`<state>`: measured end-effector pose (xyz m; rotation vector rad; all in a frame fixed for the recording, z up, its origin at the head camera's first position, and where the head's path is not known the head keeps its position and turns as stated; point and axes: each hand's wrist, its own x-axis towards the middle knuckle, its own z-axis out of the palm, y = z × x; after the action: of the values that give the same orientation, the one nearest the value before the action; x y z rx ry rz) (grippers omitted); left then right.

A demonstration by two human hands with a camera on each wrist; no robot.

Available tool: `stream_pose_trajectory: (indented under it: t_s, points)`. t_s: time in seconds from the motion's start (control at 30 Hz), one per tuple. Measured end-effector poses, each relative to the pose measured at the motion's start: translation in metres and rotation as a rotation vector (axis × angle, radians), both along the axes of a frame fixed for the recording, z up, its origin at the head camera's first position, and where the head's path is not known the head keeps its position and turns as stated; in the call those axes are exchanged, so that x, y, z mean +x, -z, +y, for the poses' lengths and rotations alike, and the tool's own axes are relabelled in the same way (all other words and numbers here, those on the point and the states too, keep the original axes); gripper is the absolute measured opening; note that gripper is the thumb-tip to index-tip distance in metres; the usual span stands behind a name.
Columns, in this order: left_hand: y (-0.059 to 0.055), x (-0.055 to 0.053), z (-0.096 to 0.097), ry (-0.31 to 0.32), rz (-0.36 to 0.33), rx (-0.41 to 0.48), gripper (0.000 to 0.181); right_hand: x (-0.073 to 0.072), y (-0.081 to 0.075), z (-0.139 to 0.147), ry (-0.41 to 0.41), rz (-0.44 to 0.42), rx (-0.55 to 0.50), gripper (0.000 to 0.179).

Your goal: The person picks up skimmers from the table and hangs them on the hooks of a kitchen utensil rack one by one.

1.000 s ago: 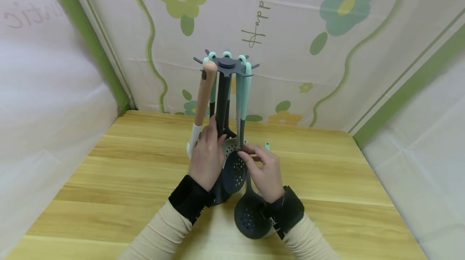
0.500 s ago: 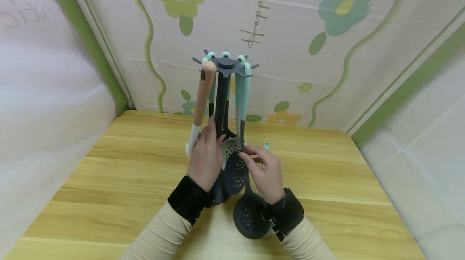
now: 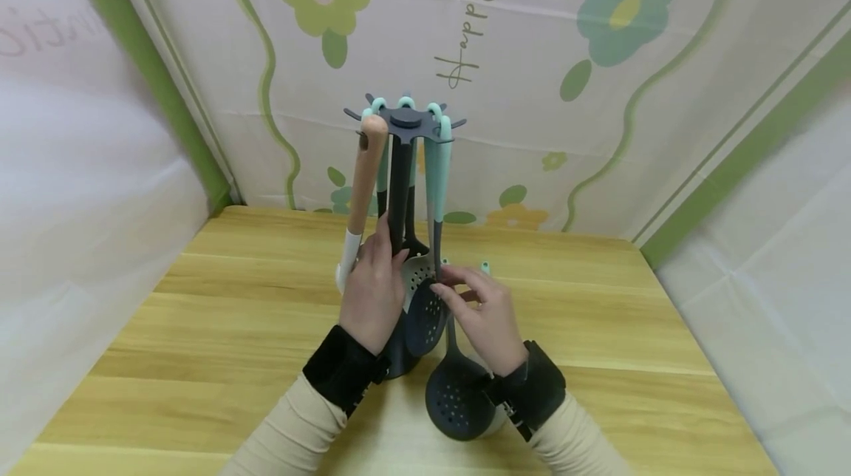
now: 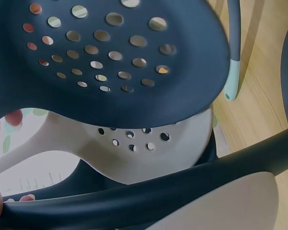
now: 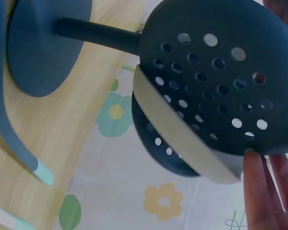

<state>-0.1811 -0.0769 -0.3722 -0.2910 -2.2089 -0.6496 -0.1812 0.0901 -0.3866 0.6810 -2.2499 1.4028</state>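
My left hand (image 3: 372,287) grips the dark pole (image 3: 399,188) of an upright utensil stand. In the left wrist view its fingertips show at the pole (image 4: 149,199). My right hand (image 3: 484,317) pinches a dark perforated skimmer (image 3: 427,324) where its neck meets the head. That skimmer hangs from the stand's hooked top (image 3: 405,120) by a mint handle (image 3: 439,177). Right behind it hangs a pale grey perforated skimmer (image 4: 134,148). In the right wrist view, fingers (image 5: 259,184) touch the edge of the dark skimmer head (image 5: 206,76).
Another dark perforated skimmer (image 3: 459,398) lies on the wooden table (image 3: 631,358), partly under my right wrist. A utensil with a wooden handle (image 3: 364,180) and white lower part hangs at the stand's left. The stand's round base (image 5: 43,52) rests on the table. Printed cloth walls enclose it.
The head view has shifted slightly, so the stand and wall appear a little further left. Both hands keep their holds, and the hanging skimmers stay in nearly the same place.
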Motion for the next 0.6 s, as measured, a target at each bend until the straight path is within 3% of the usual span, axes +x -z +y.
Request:
stream_pose_trajectory:
  t_s: [0.13,0.6]
  points:
    - [0.001,-0.001,0.0,0.001,0.011,0.001,0.052,-0.003,0.001,0.008,0.005,0.004,-0.001,0.023]
    - [0.002,-0.001,0.0,-0.003,0.01,0.014,0.05,-0.019,0.021,0.042,0.174,-0.096,0.039,0.019]
